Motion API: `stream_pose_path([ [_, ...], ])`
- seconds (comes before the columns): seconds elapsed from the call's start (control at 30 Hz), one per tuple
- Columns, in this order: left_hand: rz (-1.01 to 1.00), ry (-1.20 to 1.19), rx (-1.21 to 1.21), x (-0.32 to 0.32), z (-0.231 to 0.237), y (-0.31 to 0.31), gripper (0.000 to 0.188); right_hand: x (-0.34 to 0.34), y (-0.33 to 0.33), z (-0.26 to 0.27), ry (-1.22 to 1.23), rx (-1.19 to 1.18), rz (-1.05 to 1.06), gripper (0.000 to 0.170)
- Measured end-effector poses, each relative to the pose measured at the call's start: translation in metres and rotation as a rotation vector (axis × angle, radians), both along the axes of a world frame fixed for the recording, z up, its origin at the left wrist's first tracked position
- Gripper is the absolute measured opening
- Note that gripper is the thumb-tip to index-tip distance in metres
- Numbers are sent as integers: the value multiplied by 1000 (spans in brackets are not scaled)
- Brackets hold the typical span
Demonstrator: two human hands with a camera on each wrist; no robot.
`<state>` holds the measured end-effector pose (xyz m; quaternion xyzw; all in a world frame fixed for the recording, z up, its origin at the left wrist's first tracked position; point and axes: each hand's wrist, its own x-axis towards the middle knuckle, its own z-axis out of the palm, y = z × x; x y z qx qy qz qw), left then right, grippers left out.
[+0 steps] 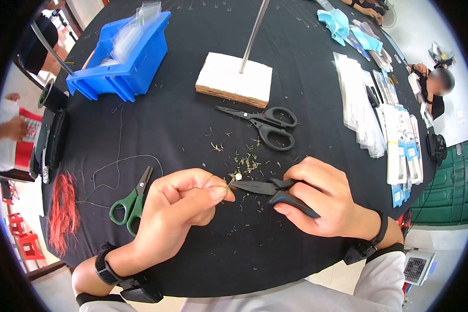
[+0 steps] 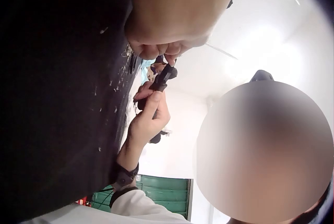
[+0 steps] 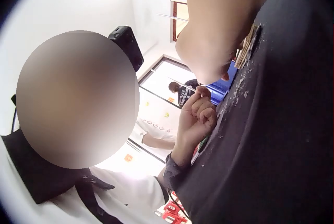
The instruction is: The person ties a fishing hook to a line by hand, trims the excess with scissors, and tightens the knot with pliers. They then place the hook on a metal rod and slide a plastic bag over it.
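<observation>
My left hand [image 1: 174, 205] pinches a small thin piece between thumb and forefinger, and a tiny white bead [image 1: 238, 177] shows just beyond the fingertips. In my right hand [image 1: 322, 200] I grip black long-nose pliers [image 1: 257, 187], fingers and thumb round the handles. The tip of the pliers is right beside the left fingertips and the bead. What the left fingers pinch is mostly covered by them; I cannot tell its kind. Green-handled scissors [image 1: 135, 204] lie left of the left hand, and black scissors [image 1: 268, 124] lie beyond both hands.
Green and dark clippings [image 1: 248, 162] are scattered over the black cloth [image 1: 203, 265]. A white block [image 1: 234, 78] bears a metal rod [image 1: 254, 36]. A blue bin [image 1: 127, 73] stands back left, red threads [image 1: 63, 210] lie left, and plastic packets [image 1: 356, 99] lie right.
</observation>
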<state>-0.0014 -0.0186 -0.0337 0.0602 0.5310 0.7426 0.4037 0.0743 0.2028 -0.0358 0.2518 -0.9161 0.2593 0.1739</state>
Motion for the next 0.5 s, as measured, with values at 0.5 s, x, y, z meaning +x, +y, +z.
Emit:
stream_pose_path([
  [0.5,14,306,-286,3,5,2,12,-1,7,-3,-75,51,23,26],
])
